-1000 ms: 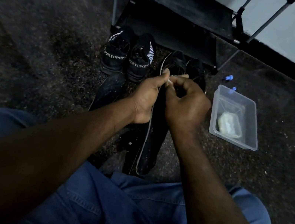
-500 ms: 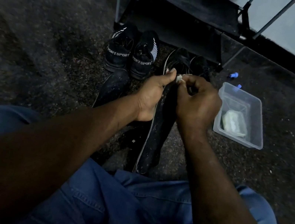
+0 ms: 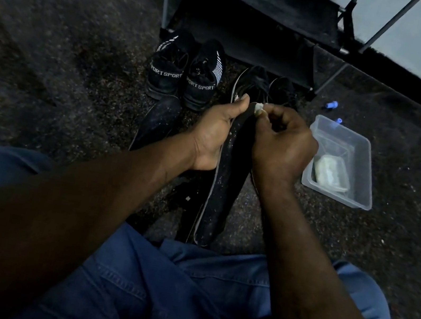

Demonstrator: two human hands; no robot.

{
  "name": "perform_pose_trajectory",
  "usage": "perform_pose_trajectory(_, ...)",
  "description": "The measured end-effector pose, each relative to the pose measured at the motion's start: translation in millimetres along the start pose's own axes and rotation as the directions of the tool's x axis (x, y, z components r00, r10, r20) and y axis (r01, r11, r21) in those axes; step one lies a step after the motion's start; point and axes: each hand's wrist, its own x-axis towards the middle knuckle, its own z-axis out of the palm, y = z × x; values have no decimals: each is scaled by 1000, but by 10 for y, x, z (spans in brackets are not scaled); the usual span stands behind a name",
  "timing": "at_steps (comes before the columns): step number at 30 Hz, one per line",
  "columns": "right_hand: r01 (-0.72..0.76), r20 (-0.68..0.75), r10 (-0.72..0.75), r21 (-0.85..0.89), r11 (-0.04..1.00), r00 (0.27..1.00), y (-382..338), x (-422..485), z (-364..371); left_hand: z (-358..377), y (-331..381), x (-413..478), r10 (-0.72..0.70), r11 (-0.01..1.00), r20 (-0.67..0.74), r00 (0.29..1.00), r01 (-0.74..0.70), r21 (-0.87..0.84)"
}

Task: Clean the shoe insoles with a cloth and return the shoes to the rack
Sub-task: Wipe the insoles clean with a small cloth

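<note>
Head view. You are holding one dark insole [image 3: 221,194] upright between your knees. Its lower end is resting near the floor and its upper end is sitting between both hands. Your left hand [image 3: 214,135] is gripping the upper part of the insole, with the thumb lying along the front face and the fingers wrapped out of sight behind. Your right hand [image 3: 285,146] is curled tight, pinching a small pale cloth [image 3: 259,109] against the insole's top edge.

A second insole [image 3: 158,122] is lying flat on the floor to your left. Beyond it a pair of shoes lettered SPORT [image 3: 184,74] is standing just in front of the rack [image 3: 255,16]. A plainer dark pair [image 3: 269,85] is waiting beside them. To your right a clear plastic container [image 3: 368,180] is holding a pale folded item [image 3: 331,171], which cannot be identified for certain.

Handling note, as a judgement: the insole looks thin, light and floppy, so it is likely to bow under any wiping pressure. You are best supporting it from behind with the left fingers, directly opposite the cloth. Hold it by the edges rather than the speckled face. The cloth piece is small and could easily slip from a loose pinch.
</note>
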Motion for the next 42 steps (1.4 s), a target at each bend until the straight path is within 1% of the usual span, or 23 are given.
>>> perform_pose_trajectory(2,86,43,-87,22,996,995,-56,-60,5,3,19,15,16,1000,7,1000,-16,-13)
perform_pose_trajectory(4,156,75,-156,-1,988,985,-66,-82,1,11,26,16,25,1000,6,1000,-25,-12)
perform_pose_trajectory(5,143,66,-142,-14,990,988,-40,-55,-3,20,20,10,18,1000,-1,1000,-18,-10)
perform_pose_trajectory(8,26,-20,-26,-22,999,999,63,33,-21,1,-16,7,-11,1000,-3,1000,11,7)
perform_pose_trajectory(9,21,-25,-21,-14,1000,999,64,22,-19,-5,-22,6,-11,1000,-5,1000,11,7)
perform_pose_trajectory(10,50,-7,-50,-9,999,999,31,-8,-13,-6,-14,3,-5,1000,-12,1000,5,6)
perform_pose_trajectory(13,199,91,-195,-31,979,976,-45,-95,1,22,25,-18,20,1000,-18,1000,-20,21)
perform_pose_trajectory(14,214,106,-207,-59,975,973,-33,-75,-8,28,27,-20,23,999,-26,999,-23,30)
perform_pose_trajectory(16,156,79,-147,-115,981,986,10,20,-58,43,22,-35,7,999,-26,1000,-6,39)
perform_pose_trajectory(18,50,30,-47,-89,995,998,25,100,-160,55,33,-39,-7,1000,7,1000,7,19)
perform_pose_trajectory(19,-18,24,18,0,1000,1000,9,116,-210,59,49,-43,-7,1000,20,1000,7,0)
perform_pose_trajectory(20,-97,30,93,130,987,995,-10,123,-259,56,68,-37,-1,1000,32,999,1,-20)
perform_pose_trajectory(22,-228,59,222,382,896,973,-10,146,-363,49,116,-26,7,999,61,998,-5,-40)
perform_pose_trajectory(23,-255,74,249,448,857,966,26,163,-415,39,134,-29,2,999,73,997,1,-40)
perform_pose_trajectory(24,-271,88,261,478,836,961,79,183,-453,27,141,-27,-6,999,75,997,9,-33)
perform_pose_trajectory(27,-329,153,293,520,788,944,205,191,-511,-18,147,-25,-34,999,65,997,36,-29)
perform_pose_trajectory(29,-332,182,278,527,782,943,212,148,-511,-23,145,-34,-47,998,74,996,50,-38)
perform_pose_trajectory(33,-257,244,149,507,823,958,81,81,-437,11,135,-62,-45,999,76,996,47,-25)
perform_pose_trajectory(35,-184,257,69,456,871,964,26,86,-399,5,122,-58,-33,999,74,997,34,-19)
perform_pose_trajectory(36,-116,249,13,402,908,968,21,104,-382,-3,114,-50,-26,1000,78,997,27,-14)
perform_pose_trajectory(38,74,224,-130,242,967,966,24,149,-348,-12,107,-34,-20,1000,91,996,20,-6)
perform_pose_trajectory(40,270,193,-276,61,961,942,18,183,-308,-5,101,-26,-20,1000,94,995,19,6)
perform_pose_trajectory(42,361,182,-342,-82,929,922,9,195,-269,-4,93,-12,-24,1000,95,995,22,22)
